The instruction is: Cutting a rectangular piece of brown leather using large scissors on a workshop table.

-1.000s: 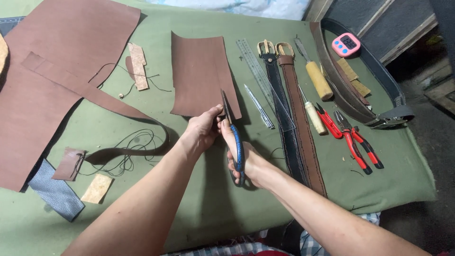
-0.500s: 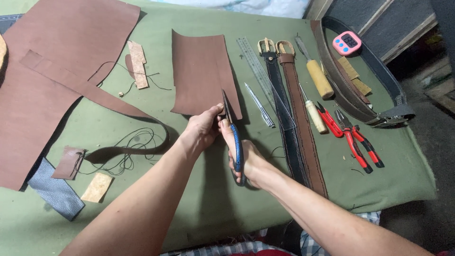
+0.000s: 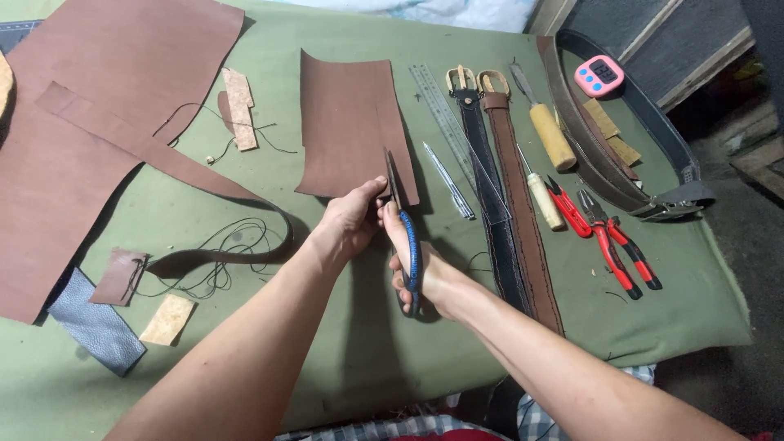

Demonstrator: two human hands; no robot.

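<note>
My right hand grips scissors with blue handles; their dark blades point away from me and meet the near edge of a brown leather piece. That piece lies flat on the green cloth-covered table. My left hand pinches the leather's near edge right beside the blades.
A large brown leather hide with a long strip lies left, with thread, small scraps and a blue-grey piece. Right of the scissors: a metal ruler, two belts, wooden-handled awls, red pliers, a looped belt, a pink timer.
The hands and scissors stay almost in place at the leather's near edge; any shift is very small.
</note>
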